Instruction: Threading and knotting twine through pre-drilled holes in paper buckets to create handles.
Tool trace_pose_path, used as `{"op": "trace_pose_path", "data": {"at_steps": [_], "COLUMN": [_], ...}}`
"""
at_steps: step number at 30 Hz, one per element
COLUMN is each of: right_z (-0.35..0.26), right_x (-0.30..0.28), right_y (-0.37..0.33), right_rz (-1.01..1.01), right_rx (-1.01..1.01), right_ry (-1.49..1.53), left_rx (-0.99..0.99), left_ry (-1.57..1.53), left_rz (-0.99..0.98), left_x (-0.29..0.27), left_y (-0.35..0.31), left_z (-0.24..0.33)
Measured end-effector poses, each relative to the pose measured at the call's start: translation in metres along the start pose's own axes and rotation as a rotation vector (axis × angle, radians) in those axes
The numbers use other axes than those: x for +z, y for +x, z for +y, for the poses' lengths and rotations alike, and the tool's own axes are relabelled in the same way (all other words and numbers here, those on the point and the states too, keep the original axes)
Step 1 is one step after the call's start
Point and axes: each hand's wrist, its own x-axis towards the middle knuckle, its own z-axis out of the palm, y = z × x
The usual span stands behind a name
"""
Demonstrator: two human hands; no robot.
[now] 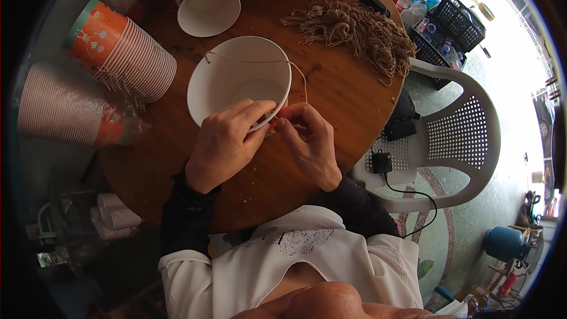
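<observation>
Centre of frame: left hand grips the near rim of a white paper bowl on the table; right hand, just right, pinches the twine looping across the bowl's mouth.

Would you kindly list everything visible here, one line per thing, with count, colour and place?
paper bowl: one, white inside, table centre, gripped at its near rim
string: one, tan, looped across the bowl to the right hand
pile of strings: one heap, tan, far right of table
cup stacks: several, orange and white, lying at table's left; one upright stack at the far side
round table: one, brown wood
plastic chair: one, white, right of table, holding black items
crate: one, dark, upper right floor
gas cylinder: one, blue, lower right
left hand: holds bowl rim
right hand: pinches string
</observation>
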Motion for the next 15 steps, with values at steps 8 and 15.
{"op": "trace_pose_path", "data": {"at_steps": [8,15], "right_z": [-0.005,-0.007], "right_x": [0.006,0.001], "right_y": [-0.001,-0.004], "right_rz": [0.058,0.011], "right_rx": [-0.108,-0.112], "right_ry": [-0.158,-0.225], "left_rx": [-0.031,-0.078], "left_ry": [-0.189,-0.299], "left_rz": [-0.087,-0.316], "left_x": [-0.009,-0.02], "left_y": [0.005,0.025], "left_z": [-0.014,-0.028]}}
